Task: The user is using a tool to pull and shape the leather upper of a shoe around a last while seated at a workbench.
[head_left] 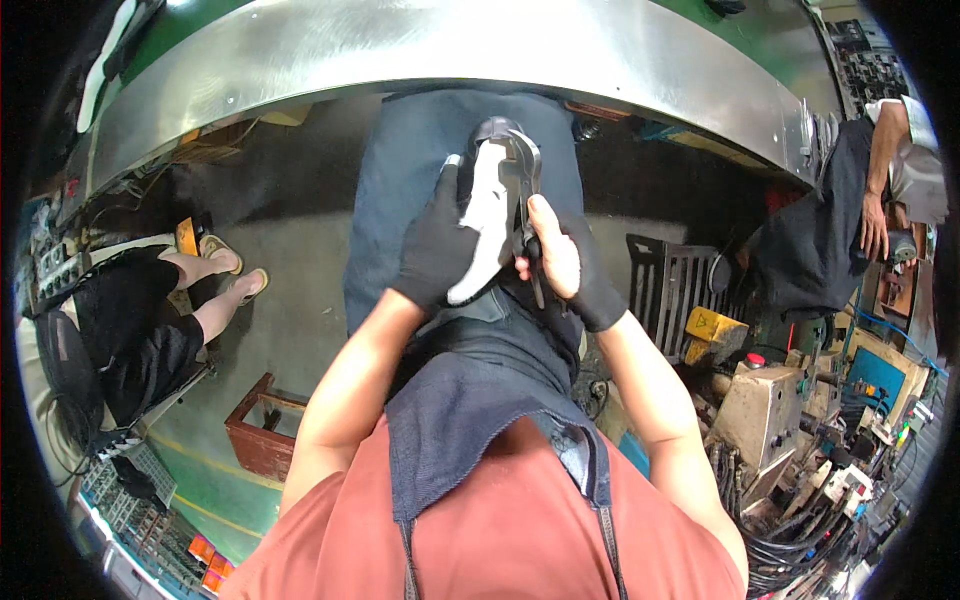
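Observation:
A shoe (487, 225), with a white side and a dark rounded toe, lies over my lap with its toe pointing away from me. My left hand (437, 245), in a black glove, is closed around the shoe's left side. On the other side, my right hand (562, 262), in a black glove that leaves the thumb and fingertips bare, grips dark-handled pincers (533, 158). Their curved metal jaw lies against the shoe near the toe; whether it bites the material is too small to tell. The fingers of both hands are partly hidden.
A long metal worktop (440, 45) curves across in front of me. A dark blue apron (385, 200) covers my lap. Right of me stand a machine with a red button (754, 360), cables and a slatted chair (680, 285). Other people sit left and right. A brown stool (255, 440) is at left.

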Action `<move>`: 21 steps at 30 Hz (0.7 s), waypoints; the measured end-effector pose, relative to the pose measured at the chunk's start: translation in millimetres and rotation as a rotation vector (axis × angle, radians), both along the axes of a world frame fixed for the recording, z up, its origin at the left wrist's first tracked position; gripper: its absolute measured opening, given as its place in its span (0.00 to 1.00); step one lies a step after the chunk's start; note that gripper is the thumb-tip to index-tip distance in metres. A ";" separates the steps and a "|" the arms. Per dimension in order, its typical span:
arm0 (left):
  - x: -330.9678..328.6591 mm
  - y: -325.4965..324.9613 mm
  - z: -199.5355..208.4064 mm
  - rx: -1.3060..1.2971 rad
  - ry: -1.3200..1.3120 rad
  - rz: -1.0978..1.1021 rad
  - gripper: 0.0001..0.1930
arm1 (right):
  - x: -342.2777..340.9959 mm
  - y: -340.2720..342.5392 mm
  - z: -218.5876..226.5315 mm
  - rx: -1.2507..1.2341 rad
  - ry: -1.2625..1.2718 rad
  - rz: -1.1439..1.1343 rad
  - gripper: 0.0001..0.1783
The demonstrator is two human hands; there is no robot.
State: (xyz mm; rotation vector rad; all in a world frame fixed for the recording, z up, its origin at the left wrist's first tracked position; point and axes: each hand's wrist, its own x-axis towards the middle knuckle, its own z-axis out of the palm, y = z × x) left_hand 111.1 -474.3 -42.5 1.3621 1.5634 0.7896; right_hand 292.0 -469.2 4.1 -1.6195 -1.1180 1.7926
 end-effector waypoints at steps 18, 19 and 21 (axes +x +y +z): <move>-23.4 -48.6 -16.1 0.241 0.252 -0.383 0.32 | 25.4 27.0 50.0 0.601 -0.853 0.943 0.29; -23.9 -45.8 -11.5 0.239 0.254 -0.385 0.32 | 23.0 26.1 50.6 0.664 -1.010 0.956 0.27; -20.6 -39.3 -2.2 0.261 0.136 -0.242 0.31 | 39.8 30.9 20.3 0.756 -0.981 0.926 0.25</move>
